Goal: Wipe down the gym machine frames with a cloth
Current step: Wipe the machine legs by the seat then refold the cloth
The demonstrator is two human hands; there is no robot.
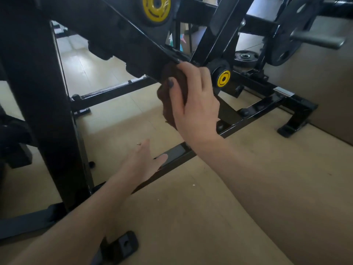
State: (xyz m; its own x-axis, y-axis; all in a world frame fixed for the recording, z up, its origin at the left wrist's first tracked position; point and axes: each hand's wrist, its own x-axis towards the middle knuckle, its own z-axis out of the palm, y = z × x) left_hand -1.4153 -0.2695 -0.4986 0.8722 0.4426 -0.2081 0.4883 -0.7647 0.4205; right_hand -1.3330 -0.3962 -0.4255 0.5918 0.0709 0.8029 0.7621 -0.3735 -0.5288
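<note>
A black gym machine fills the view; its slanted frame bar (122,35) runs from upper left down to a yellow-capped pivot (223,79). My right hand (194,100) grips a dark brown cloth (171,109) and presses it against the lower end of that slanted bar. My left hand (145,161) is lower, fingers stretched out flat and apart, resting on or just over the low floor bar (177,155) of the frame. It holds nothing.
A thick black upright post (44,104) stands at the left. Floor rails and a foot (294,119) spread over the tan floor. A weight plate (288,35) hangs on a peg at upper right, another plate (246,57) lies on the floor behind.
</note>
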